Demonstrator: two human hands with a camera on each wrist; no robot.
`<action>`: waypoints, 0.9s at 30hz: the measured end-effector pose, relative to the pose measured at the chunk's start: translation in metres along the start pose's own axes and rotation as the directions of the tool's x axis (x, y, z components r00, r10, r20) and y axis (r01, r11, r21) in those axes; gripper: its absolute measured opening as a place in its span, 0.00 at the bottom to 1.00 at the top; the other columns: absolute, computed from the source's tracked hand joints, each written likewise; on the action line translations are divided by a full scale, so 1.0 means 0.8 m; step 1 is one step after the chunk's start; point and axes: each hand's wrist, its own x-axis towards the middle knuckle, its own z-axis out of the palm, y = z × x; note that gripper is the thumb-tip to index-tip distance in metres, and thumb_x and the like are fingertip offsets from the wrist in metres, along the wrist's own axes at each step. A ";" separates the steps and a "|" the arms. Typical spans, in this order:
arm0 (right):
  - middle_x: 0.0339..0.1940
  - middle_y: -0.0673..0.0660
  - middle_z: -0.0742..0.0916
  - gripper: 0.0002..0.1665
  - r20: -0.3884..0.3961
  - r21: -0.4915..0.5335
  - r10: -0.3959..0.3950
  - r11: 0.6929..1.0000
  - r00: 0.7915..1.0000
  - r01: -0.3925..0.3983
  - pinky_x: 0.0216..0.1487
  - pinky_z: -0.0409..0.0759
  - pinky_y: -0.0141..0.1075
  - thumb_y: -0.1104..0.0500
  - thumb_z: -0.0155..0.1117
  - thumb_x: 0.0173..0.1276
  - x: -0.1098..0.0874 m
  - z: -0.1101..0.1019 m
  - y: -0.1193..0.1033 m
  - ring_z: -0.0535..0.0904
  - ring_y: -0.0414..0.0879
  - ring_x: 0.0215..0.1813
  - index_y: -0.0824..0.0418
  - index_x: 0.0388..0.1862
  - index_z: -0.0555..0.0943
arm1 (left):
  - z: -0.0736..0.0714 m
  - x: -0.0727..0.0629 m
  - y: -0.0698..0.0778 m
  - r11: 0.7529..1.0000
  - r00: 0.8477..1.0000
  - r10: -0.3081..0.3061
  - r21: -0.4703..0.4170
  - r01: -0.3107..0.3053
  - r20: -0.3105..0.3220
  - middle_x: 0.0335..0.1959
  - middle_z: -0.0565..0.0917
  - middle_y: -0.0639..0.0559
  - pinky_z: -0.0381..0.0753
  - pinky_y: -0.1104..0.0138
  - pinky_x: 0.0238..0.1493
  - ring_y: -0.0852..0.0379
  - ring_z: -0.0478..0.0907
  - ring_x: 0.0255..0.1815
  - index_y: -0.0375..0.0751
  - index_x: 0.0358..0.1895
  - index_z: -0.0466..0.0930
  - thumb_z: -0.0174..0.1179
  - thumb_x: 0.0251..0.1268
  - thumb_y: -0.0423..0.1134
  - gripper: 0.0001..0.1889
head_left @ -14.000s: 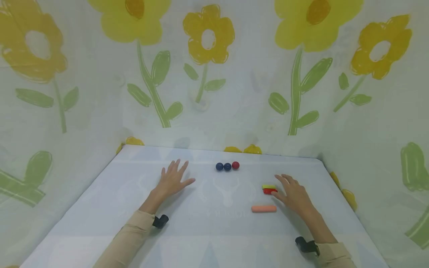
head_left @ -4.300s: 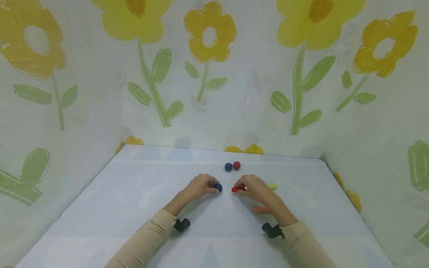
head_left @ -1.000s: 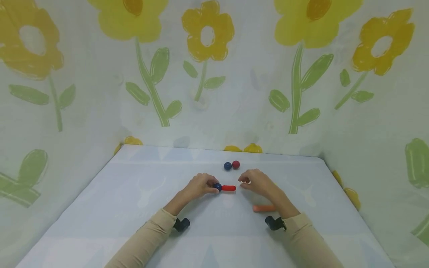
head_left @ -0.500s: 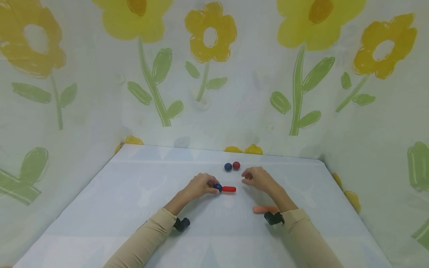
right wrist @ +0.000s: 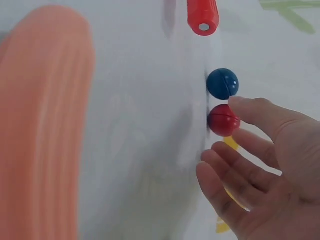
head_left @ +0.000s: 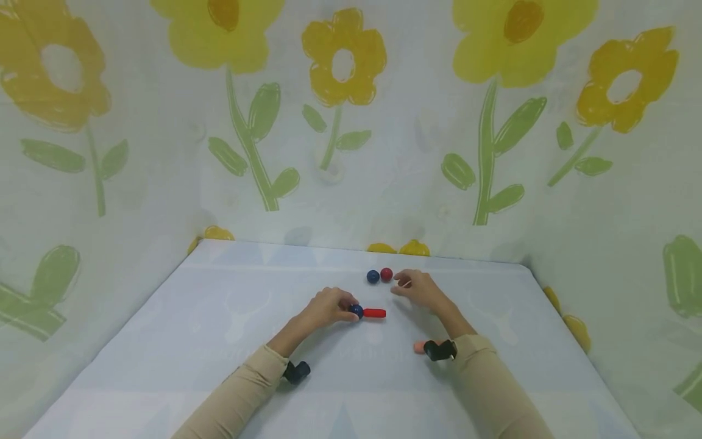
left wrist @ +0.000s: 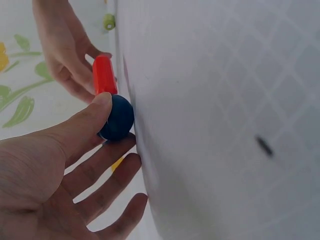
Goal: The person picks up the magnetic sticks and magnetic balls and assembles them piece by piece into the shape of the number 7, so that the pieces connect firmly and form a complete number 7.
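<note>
My left hand pinches a dark blue ball between thumb and fingers at mid-table. A short red magnetic rod sticks out from that ball to the right, its end touching it; a metal tip shows on its free end in the right wrist view. Farther back, a second blue ball sits beside a red ball. My right hand holds nothing; its thumb and loosely bent fingers are spread just right of the red ball. In the right wrist view the thumb overlaps the balls' edges, and contact cannot be told.
An orange rod lies under the right wrist, mostly hidden by the black wrist camera. A yellow-green rod end shows in the left wrist view; the right arm covers it in the head view. A flowered cloth stands behind the table.
Earlier the right hand brought the red rod to the blue ball, then let it go. Over the last second it has moved back toward the red ball. The left hand stays put.
</note>
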 end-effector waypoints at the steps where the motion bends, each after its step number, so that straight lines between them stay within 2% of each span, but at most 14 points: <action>1: 0.50 0.57 0.85 0.26 -0.003 0.018 0.013 1.000 1.000 -0.013 0.53 0.83 0.43 0.50 0.69 0.66 0.002 0.001 0.001 0.80 0.50 0.52 0.57 0.60 0.78 | 0.000 0.000 0.000 1.000 1.000 -0.001 -0.002 0.001 -0.002 0.38 0.89 0.52 0.80 0.67 0.42 0.61 0.77 0.33 0.43 0.51 0.86 0.73 0.54 0.42 0.19; 6: 0.55 0.60 0.83 0.33 -0.006 0.076 0.057 0.996 0.998 -0.056 0.49 0.85 0.41 0.49 0.69 0.65 0.011 0.006 0.003 0.80 0.52 0.54 0.56 0.66 0.72 | 0.001 -0.001 -0.001 1.000 1.000 0.002 0.001 -0.002 -0.004 0.38 0.89 0.52 0.80 0.67 0.42 0.61 0.78 0.33 0.44 0.51 0.86 0.72 0.55 0.42 0.19; 17: 0.65 0.62 0.79 0.38 0.020 0.111 -0.012 0.994 1.000 0.009 0.44 0.85 0.39 0.53 0.69 0.66 0.032 0.007 -0.004 0.79 0.56 0.57 0.57 0.72 0.66 | -0.002 0.002 -0.006 1.000 1.000 0.014 -0.018 -0.014 -0.002 0.37 0.88 0.53 0.80 0.68 0.40 0.62 0.78 0.34 0.43 0.50 0.86 0.72 0.56 0.43 0.18; 27: 0.66 0.61 0.77 0.35 0.009 0.103 0.011 0.995 1.000 -0.012 0.47 0.85 0.41 0.57 0.66 0.67 0.038 0.018 -0.012 0.77 0.55 0.59 0.54 0.72 0.67 | 0.001 0.000 -0.006 0.999 1.000 0.028 -0.027 -0.028 -0.003 0.38 0.89 0.52 0.81 0.67 0.42 0.61 0.78 0.33 0.43 0.49 0.87 0.72 0.55 0.42 0.18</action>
